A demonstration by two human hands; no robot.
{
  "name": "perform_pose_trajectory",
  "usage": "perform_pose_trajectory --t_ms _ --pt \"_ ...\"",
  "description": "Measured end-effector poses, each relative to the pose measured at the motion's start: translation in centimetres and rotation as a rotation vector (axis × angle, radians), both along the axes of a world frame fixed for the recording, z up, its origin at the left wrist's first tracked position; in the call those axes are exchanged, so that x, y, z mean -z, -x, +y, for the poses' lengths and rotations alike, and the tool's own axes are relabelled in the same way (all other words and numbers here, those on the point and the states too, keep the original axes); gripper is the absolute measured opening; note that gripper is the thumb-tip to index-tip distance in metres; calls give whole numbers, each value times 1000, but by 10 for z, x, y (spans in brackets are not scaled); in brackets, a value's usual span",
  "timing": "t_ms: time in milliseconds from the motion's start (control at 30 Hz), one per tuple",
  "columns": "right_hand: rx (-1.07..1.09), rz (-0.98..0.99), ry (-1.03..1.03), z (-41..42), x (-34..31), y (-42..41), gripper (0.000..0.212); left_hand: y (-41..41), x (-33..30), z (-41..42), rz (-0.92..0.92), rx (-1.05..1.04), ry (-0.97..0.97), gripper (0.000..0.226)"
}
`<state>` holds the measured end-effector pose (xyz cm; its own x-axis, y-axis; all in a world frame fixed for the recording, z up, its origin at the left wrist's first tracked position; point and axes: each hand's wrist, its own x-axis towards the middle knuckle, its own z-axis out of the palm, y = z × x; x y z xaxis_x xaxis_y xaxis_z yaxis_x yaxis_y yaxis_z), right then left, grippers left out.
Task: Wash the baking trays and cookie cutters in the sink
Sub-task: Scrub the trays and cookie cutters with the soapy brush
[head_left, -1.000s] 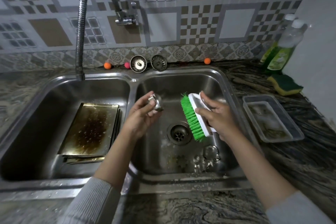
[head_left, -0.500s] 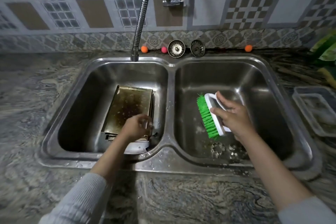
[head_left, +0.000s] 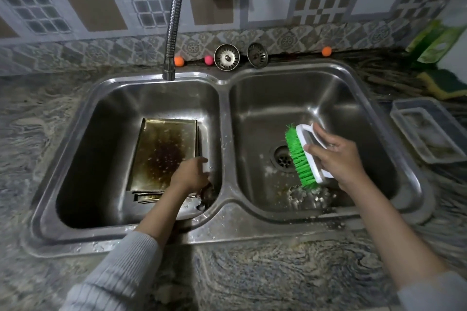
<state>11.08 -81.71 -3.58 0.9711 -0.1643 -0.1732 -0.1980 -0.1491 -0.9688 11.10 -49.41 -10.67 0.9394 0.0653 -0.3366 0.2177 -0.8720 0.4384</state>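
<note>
Gripping green brush (head_left: 302, 156), right hand (head_left: 336, 156) parks it over drain; left hand (head_left: 190, 175) curled low beside trays (head_left: 164, 151), contents indiscernible, seemingly depositing cutter.

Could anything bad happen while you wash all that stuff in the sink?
Maybe two things. The left hand reaches down beside the stack of stained metal baking trays in the left basin; the thin tray edges might scrape the fingers. In the right basin, the small metal cookie cutters lie close to the open round drain, just under the green-bristled scrubbing brush held in the right hand, so a swipe could knock one against it.
</note>
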Motion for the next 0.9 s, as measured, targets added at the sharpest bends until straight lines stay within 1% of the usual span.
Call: perform_pose_trajectory --t_ms 67,100,133,167,200,233,300,367,433,467,500,600,633,667,733,800,900 --pt "8 -15 -10 -9 -3 -3 58 -4 -20 -17 -227 -179 116 39" --pt "5 -20 -13 -14 -4 -4 58 -5 -31 -31 -343 -234 179 35" --pt "-1 -24 -13 -20 -5 -5 58 -7 -39 -48 -433 -263 241 31" --pt "-8 -27 -11 -27 -5 -5 58 -8 -47 -68 -485 -263 304 28" --pt "-14 -31 -10 -34 -5 -6 58 -8 -53 -90 -495 -234 362 28" --pt "-19 -33 -10 -41 -5 -8 57 -9 -55 -113 -465 -167 392 30" --pt "-28 -30 -7 -56 -3 -10 55 -12 -43 -158 -297 39 348 41" --pt "-21 -21 -14 -71 0 -13 56 -16 -20 -195 -96 239 181 54" --pt "-21 -18 -24 -87 1 -15 58 -21 5 -223 93 387 -8 67" --pt "-32 -22 -27 -93 1 -16 59 -22 16 -230 157 444 -86 72" --pt "-45 -24 -28 -101 1 -17 59 -23 23 -238 200 490 -158 74" --pt "-63 -28 -25 -121 3 -21 58 -37 65 -247 244 657 -368 70" --pt "-60 -35 -25 -126 3 -23 58 -40 75 -249 270 714 -444 72" --pt "-57 -43 -28 -131 4 -24 58 -42 81 -251 294 750 -480 74" --pt "-62 -51 -37 -140 4 -27 58 -40 71 -258 322 746 -456 74" --pt "-72 -51 -31 -148 3 -29 58 -37 63 -261 299 728 -433 65" --pt "-88 -63 -5 -158 -4 -31 59 -37 59 -261 244 603 -347 45"
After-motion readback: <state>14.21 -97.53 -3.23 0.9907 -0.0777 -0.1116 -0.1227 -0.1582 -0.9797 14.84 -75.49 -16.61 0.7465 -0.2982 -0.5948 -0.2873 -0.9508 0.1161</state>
